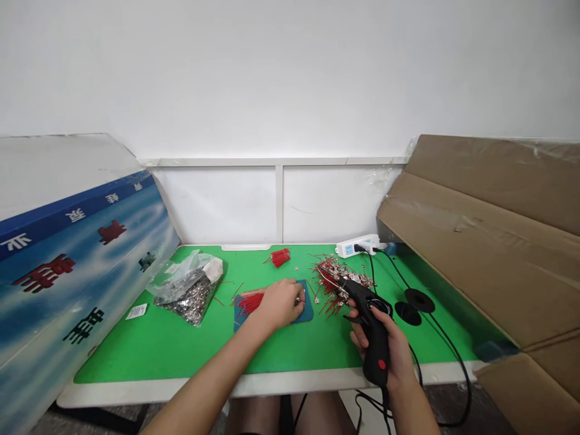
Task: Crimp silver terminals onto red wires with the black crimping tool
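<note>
My right hand (389, 335) is wrapped round the grip of a black pistol-shaped soldering gun (376, 344) with a trigger, a red button and a cord. Its thin metal tip points up and left, over a heap of red wires with small silver metal parts (338, 278). My left hand (283, 302) rests on a blue mat (308, 311), fingers curled and pinched near a small shiny metal piece (298, 299). Much of that piece is hidden by the fingers. Loose red wires (249, 303) lie on the mat beside the left wrist.
A clear bag of small metal parts (188, 296) lies left, near a white label (136, 311). Behind are a bundle of red wires (280, 258) and a white power strip (357, 246). Black discs (419, 300) and cables lie right. Cardboard panels (480, 229) flank the green tabletop (181, 350).
</note>
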### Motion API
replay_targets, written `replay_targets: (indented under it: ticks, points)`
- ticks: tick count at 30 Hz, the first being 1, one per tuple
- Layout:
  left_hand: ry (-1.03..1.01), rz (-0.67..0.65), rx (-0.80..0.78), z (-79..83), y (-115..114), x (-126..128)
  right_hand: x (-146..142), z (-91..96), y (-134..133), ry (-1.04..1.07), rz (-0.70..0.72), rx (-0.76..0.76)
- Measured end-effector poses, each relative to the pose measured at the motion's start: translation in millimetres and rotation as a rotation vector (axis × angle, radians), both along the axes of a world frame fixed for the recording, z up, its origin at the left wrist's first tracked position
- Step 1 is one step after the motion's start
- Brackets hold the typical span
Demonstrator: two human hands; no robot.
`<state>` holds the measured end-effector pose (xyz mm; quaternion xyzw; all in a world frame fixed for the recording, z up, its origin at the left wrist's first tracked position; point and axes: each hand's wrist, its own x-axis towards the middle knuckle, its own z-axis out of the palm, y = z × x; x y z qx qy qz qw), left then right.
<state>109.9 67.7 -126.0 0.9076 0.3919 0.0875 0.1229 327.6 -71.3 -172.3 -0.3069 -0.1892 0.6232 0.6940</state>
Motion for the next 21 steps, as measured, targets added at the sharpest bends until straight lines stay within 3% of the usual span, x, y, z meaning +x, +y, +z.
replay_targets:
  ticks: [4, 8, 12, 21]
  points:
    - [-0.091, -0.011, -0.044, 9.7, -5.1, -17.9, -4.4, 7.0, -1.2, 0.013, -0.026, -0.021]
    - [-0.216, 0.112, -0.144, 18.9, -15.3, -50.8, -8.2, 13.4, -1.5, 0.016, -0.044, -0.059]
    - [-0.215, 0.153, -0.255, 13.3, -24.5, -72.6, -8.1, 14.8, -0.7, 0.013, -0.042, -0.078]
    - [-0.066, 0.309, 0.034, -13.5, -45.0, -79.5, -10.1, 21.1, -4.3, -0.047, -0.031, -0.125]
